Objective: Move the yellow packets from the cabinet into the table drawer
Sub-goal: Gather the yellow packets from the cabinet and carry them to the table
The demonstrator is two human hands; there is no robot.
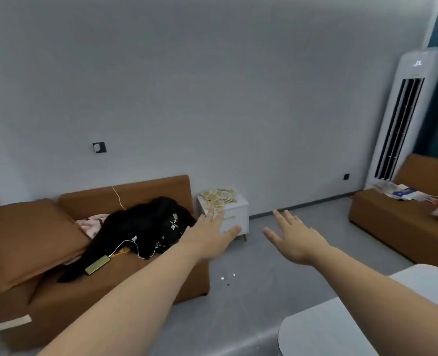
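Note:
Several yellow packets [219, 196] lie scattered on top of a small white cabinet [235, 214] that stands against the far wall beside the sofa. My left hand [212, 233] is stretched out toward the cabinet with straight, spread fingers and holds nothing; it overlaps the cabinet's front in the view but is well short of it. My right hand [293, 238] is also held out over the floor, fingers spread and empty. A round white table [341, 322] shows at the lower right; no drawer of it is visible.
A brown sofa [125, 276] on the left carries a cushion, black clothing [140, 227], a power bank and a cable. A second brown sofa [397, 222] with papers stands at the right, by a tall white air conditioner [402, 116]. Grey floor lies between.

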